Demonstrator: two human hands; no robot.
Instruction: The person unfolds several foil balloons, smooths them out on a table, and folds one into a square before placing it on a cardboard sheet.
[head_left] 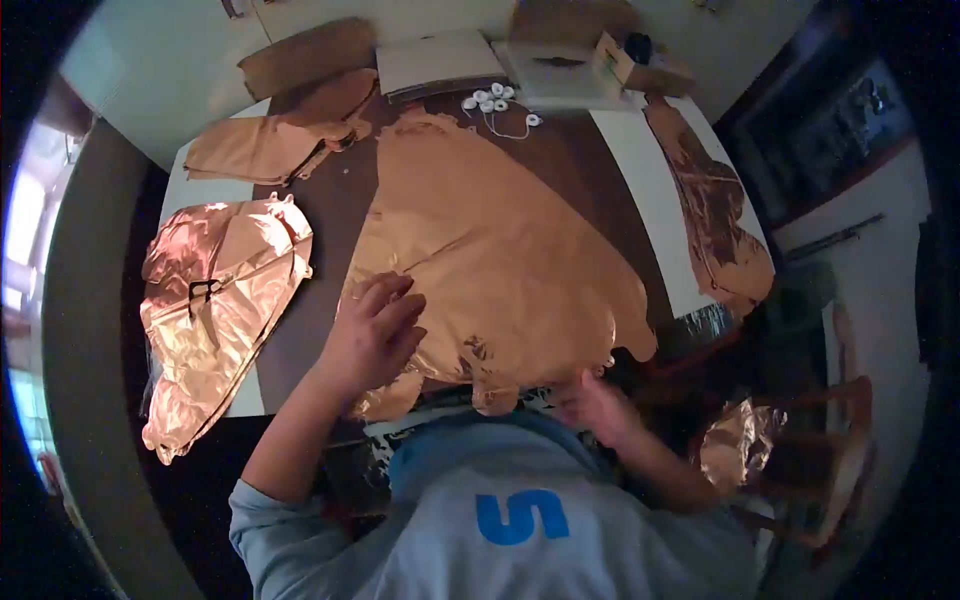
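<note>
A large copper-coloured foil balloon (500,250) lies flat on the dark table in front of me, with rounded tabs along its near edge. Over its left part is my left hand (375,325), its fingers curled together; whatever they may hold is hidden. My right hand (600,405) is at the near right edge of the foil, thumb and fingers closed on that edge. A small white bit (608,363) shows just beyond the right thumb. Creases run across the foil near the left fingertips.
A shiny crinkled foil balloon (225,300) lies at left, with folded foil (270,140) behind it. More foil (710,200) rests on a white sheet at right. White rings on a cord (490,100), a cardboard box (640,65) and a wooden chair (825,460) are around.
</note>
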